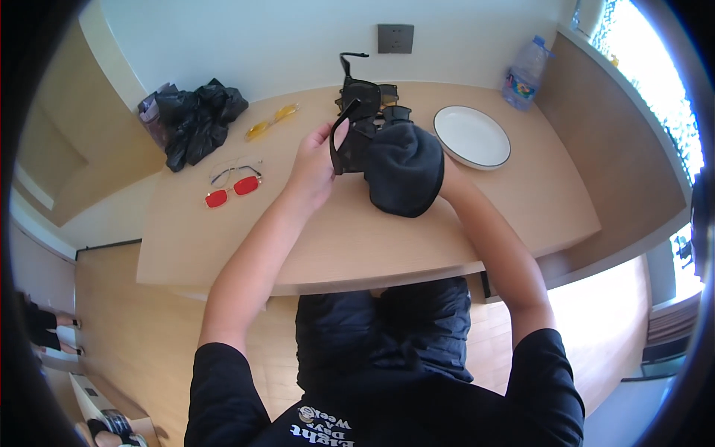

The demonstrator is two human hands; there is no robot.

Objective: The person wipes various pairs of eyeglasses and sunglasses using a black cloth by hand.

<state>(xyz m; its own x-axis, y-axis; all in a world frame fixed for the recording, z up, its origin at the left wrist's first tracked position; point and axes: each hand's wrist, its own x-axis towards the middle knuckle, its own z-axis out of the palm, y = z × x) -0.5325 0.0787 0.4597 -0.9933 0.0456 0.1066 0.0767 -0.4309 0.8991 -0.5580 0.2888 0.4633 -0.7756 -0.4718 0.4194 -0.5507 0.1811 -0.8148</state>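
My left hand (pixel 316 162) is closed on a pair of black sunglasses (pixel 348 153), held above the table with one temple arm sticking up. A black cloth (pixel 406 175) hangs over my right hand (pixel 450 179) and hides most of its fingers; that hand grips the cloth against the right side of the sunglasses. Just beyond, several dark sunglasses (pixel 363 91) lie clustered on the table, partly covered by my hands and the cloth.
Left on the table (pixel 357 253) lie red-lensed glasses (pixel 232 191), thin wire-framed glasses (pixel 223 176), yellow-lensed glasses (pixel 272 121) and a crumpled black plastic bag (pixel 195 119). To the right are a white plate (pixel 473 136) and a clear bottle (pixel 527 73) beside a wooden side panel (pixel 618 119).
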